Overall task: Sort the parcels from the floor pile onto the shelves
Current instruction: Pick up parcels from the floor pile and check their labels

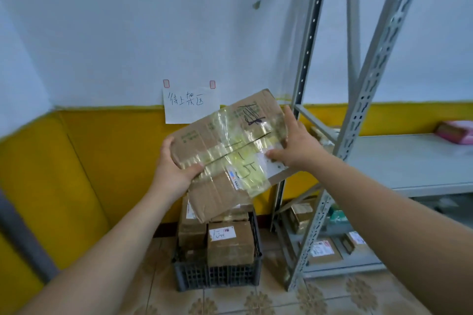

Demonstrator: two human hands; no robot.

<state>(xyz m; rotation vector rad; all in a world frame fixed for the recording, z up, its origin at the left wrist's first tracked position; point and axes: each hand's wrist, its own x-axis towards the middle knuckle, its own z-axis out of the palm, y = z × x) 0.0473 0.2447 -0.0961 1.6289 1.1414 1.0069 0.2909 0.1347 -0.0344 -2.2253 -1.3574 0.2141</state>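
A flat cardboard parcel (225, 151), wrapped in shiny clear tape and marked with black pen, is held up in the air, tilted, in front of the wall. My left hand (174, 169) grips its left edge, thumb on the front face. My right hand (297, 146) holds its right edge, thumb on the white label. Below it a black plastic crate (217, 276) on the floor holds several brown parcels (230, 243). The grey metal shelf rack (358, 110) stands to the right.
A handwritten paper sign (190, 107) is taped to the wall behind the parcel. The rack's middle shelf (409, 161) carries a pink parcel (453, 132) at the far right. Lower shelves hold several boxes (322, 250). The floor is patterned tile.
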